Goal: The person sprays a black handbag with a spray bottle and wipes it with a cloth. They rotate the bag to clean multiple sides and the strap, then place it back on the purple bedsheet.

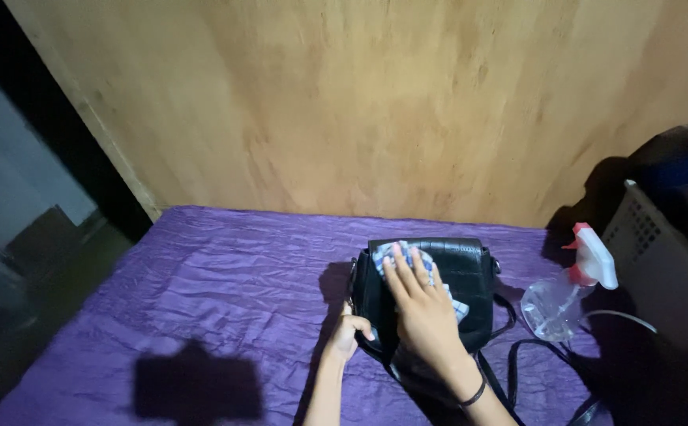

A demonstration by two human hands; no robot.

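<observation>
Just right of the frame's centre, we press our right hand (421, 298) flat, fingers spread, on a checked cloth (407, 259) atop the black handbag (454, 284). Our left hand (349, 330) grips the bag's left edge. A clear spray bottle (569, 288) lies right of it on the purple sheet (202, 276).

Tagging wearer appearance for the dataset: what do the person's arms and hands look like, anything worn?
Both forearms are bare, no sleeves in view. The right hand has a thin dark band around the wrist. The left hand wears nothing visible: no gloves, rings or watch that the dim picture shows. No markings can be made out.
</observation>
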